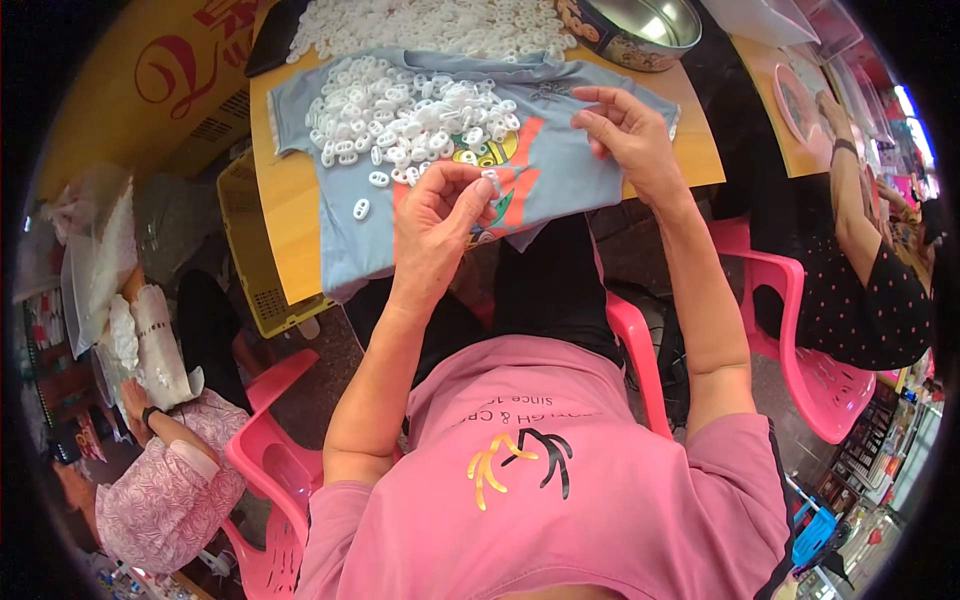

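A light blue T-shirt (560,165) with a cartoon print lies spread on the wooden table (285,215). On it sits a heap of several small white plastic ring pieces (400,115). My left hand (435,220) is over the shirt's lower edge, fingers pinched on one small white piece (490,183). My right hand (625,135) hovers above the shirt's right side, fingers loosely curled, with nothing visible in it.
More white pieces (440,25) are piled at the table's far side beside a round metal tin (630,30). A yellow crate (250,250) stands left of the table. Pink plastic chairs (810,370) surround me. One person sits at my right (870,290), another at lower left (165,490).
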{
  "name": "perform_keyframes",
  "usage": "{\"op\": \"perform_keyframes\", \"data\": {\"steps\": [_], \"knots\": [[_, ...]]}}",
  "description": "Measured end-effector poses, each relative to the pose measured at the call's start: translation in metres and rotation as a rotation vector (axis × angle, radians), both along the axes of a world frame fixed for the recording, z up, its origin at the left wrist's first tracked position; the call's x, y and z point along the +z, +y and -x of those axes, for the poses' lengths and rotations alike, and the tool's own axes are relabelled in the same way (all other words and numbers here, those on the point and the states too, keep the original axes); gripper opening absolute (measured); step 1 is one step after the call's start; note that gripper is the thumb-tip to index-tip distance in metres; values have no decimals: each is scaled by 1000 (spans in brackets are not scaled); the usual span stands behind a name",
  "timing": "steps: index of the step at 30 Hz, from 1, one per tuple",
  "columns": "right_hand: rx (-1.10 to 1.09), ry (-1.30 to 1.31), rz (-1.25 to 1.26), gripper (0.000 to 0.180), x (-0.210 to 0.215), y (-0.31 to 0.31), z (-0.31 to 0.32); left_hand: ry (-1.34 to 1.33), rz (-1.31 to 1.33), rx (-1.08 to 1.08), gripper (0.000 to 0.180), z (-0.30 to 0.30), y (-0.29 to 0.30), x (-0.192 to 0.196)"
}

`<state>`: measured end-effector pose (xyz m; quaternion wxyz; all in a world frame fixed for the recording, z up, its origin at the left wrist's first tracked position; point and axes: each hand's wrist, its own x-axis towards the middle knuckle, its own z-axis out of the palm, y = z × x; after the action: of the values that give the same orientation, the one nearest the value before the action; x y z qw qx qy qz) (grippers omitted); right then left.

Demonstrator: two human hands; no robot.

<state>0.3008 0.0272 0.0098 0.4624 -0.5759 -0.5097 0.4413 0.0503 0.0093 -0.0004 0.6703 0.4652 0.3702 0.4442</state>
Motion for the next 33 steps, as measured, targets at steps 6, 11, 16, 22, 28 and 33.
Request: {"op": "perform_keyframes", "data": {"steps": [6, 11, 16, 22, 28, 33], "knots": [[21, 262, 74, 32, 0, -8, 1, -17, -3, -8, 13, -4, -1, 1], [29, 210, 108, 24, 2, -11, 5, -14, 10, -9, 13, -7, -2, -1], [4, 131, 71, 21, 2, -9, 6, 6, 13, -12, 13, -6, -2, 1], [-57, -64, 64, 21, 2, -6, 3, -25, 18, -15, 13, -7, -2, 0], [-38, 13, 65, 21, 0, -6, 4, -24, 16, -22, 13, -6, -1, -3], [8, 58, 66, 20, -4, -5, 3, 4, 16, -25, 13, -6, 0, -2]]}}
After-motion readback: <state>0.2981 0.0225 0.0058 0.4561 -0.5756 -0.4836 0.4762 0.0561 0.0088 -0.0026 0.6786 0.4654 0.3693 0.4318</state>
